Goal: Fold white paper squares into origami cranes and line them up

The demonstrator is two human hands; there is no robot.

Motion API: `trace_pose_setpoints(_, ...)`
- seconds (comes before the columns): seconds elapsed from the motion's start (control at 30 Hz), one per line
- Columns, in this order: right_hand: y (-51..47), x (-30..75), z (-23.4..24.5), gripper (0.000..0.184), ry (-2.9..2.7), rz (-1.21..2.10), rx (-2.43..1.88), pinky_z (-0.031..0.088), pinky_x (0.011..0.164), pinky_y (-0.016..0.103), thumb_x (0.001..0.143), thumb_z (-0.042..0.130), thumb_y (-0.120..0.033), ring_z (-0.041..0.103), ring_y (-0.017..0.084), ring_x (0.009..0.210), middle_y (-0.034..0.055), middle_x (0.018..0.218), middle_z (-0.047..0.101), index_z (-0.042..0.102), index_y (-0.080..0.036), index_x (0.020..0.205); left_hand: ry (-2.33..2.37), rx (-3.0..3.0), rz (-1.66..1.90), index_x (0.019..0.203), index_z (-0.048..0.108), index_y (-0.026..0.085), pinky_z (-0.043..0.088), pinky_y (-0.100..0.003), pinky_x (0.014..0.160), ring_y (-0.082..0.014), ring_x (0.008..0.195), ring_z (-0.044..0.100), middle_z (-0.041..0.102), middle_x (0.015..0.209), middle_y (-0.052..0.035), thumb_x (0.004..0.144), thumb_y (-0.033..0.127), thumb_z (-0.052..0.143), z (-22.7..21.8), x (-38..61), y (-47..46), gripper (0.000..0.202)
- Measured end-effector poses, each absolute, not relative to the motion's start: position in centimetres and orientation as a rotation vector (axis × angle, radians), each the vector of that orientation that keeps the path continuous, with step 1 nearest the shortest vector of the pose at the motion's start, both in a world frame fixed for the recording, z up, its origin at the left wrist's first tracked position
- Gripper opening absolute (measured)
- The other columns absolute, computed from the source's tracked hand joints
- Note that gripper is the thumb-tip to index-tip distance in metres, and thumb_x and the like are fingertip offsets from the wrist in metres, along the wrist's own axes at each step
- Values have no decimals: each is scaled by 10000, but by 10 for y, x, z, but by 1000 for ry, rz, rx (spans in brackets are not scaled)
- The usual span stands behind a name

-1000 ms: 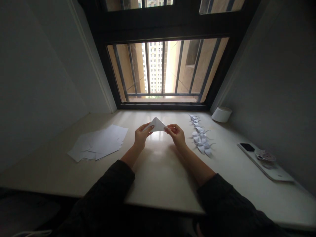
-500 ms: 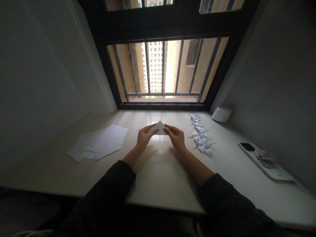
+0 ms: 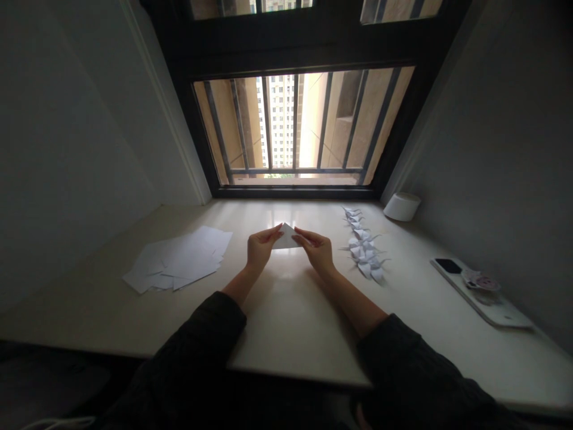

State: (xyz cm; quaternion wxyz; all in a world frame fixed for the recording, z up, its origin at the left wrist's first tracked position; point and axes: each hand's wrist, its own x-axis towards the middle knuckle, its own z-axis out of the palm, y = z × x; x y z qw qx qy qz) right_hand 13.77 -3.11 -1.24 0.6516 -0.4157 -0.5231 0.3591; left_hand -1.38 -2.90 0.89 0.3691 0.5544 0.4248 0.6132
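A small piece of folded white paper point(image 3: 285, 239), with a pointed top, is held up between my two hands over the middle of the sill. My left hand point(image 3: 260, 246) pinches its left side near the peak, thumb and fingers closed. On the other side my right hand point(image 3: 319, 248) grips the right edge between thumb and fingers. The finer folds are too small to make out, and the fingers cover part of both sides. To the right of my right hand stands a row of several folded paper cranes point(image 3: 364, 245).
Loose sheets of white paper point(image 3: 183, 258) lie in a pile on the left of the pale sill point(image 3: 286, 322). A white roll-shaped object point(image 3: 401, 206) sits at the back right corner. Nearer, a phone point(image 3: 481, 292) lies face down by the right wall. A barred window point(image 3: 290, 131) is behind.
The folded paper has turned and shifted slightly left. My left fingers have moved up towards its peak, and my right hand has gone slightly left with it.
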Motion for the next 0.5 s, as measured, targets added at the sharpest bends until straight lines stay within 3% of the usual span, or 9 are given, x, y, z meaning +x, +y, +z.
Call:
trace_pose_setpoints(0.3, -31, 138, -13, 298, -1189, 767, -950, 519, 788, 378, 664, 714, -407, 665, 254, 875, 32, 915, 730, 733, -238, 907, 1118, 1521, 1557, 973, 712, 236, 481, -344, 811, -239, 872, 655, 714, 962, -36, 684, 339, 716, 9, -14, -31, 306)
trace_pose_setpoints(0.5, -34, 143, -10, 273, -1267, 691, -1011, 513, 718, 348, 698, 681, -420, 665, 225, 762, 24, 889, 734, 734, -257, 911, 1191, 1492, 1535, 933, 729, 244, 472, -362, 844, -259, 909, 655, 718, 945, -57, 629, 316, 758, 11, -16, -32, 314)
